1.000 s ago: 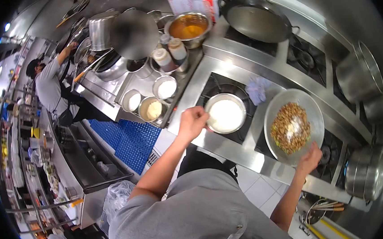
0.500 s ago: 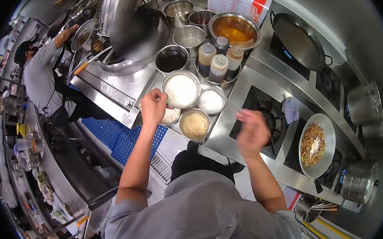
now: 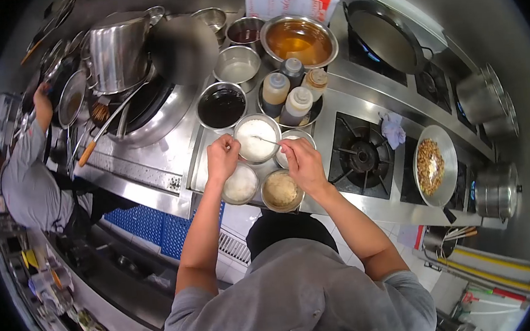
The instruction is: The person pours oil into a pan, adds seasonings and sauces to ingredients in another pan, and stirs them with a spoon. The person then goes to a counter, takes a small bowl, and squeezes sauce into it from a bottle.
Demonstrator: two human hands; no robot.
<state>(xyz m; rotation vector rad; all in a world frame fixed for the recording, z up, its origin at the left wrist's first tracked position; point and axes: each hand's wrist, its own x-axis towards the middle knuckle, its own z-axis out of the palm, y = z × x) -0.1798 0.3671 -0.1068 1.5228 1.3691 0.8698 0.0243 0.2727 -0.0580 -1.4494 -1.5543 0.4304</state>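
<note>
My left hand point(image 3: 222, 158) is closed at the left rim of a metal bowl of white powder point(image 3: 256, 135). With bent fingers my right hand point(image 3: 302, 162) pinches the end of a thin spoon point(image 3: 268, 141), whose other end is in that powder. Two more bowls sit just below, one with white contents point(image 3: 240, 185) and one with pale yellow powder point(image 3: 281, 190). Behind my right hand another white-filled bowl point(image 3: 294, 143) is partly hidden. A pot of dark liquid point(image 3: 222, 106) stands at the upper left of the powder bowl.
Squeeze bottles point(image 3: 296, 104) stand behind the bowls, near a bowl of orange liquid point(image 3: 299, 40). To the right are a burner point(image 3: 361, 154), a cloth point(image 3: 393, 129) and a pan of browned pieces point(image 3: 429, 174). A co-worker point(image 3: 30, 184) reaches among pans at the left.
The white powder bowl has moved from the burner to the other containers with my left hand. My right hand has left the pan's side and come to the bowl, now holding a spoon.
</note>
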